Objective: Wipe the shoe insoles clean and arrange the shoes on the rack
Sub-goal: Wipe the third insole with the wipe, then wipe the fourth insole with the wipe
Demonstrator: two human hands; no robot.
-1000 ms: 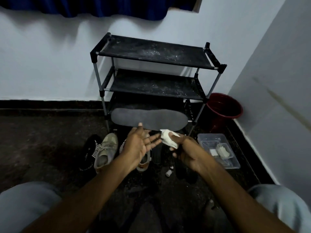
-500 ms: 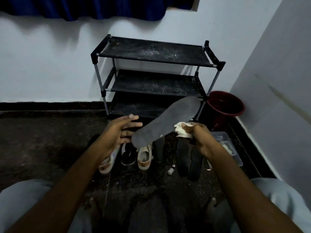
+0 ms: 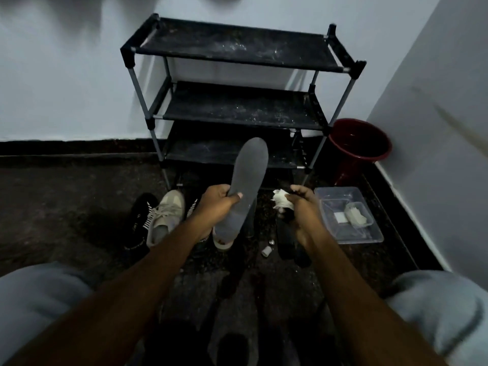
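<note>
Grey insole (image 3: 248,180) was held up off the floor, lengthwise, its rounded far end pointing up in front of the lowest shelf of the shoe rack (image 3: 237,46). Left hand (image 3: 216,202) gripped it at mid-length: fingers curled round the left edge, thumb laid across the face. Right hand (image 3: 298,204) was closed round a crumpled white wipe (image 3: 281,202), held just beside the insole's right edge, apart from it.

Below the insole's near end sat a pale shoe (image 3: 223,240), mostly hidden. Left of the left wrist lay a beige lace-up sneaker (image 3: 166,215) and, beside it, a black shoe with white stripes (image 3: 140,220). Under the right hand were dark flat footwear (image 3: 286,239), possibly sandals, as the light was too poor to say. A small white cap (image 3: 266,250) lay on the dark floor near them.

The rack stood against the white wall with three black shelves, all dusty and bare of shoes. To its right, in the corner, stood a red bucket (image 3: 359,146). In front of it was a clear plastic tray (image 3: 340,191) with white pads (image 3: 356,213) inside. Grey-clad knees framed the bottom corners.
</note>
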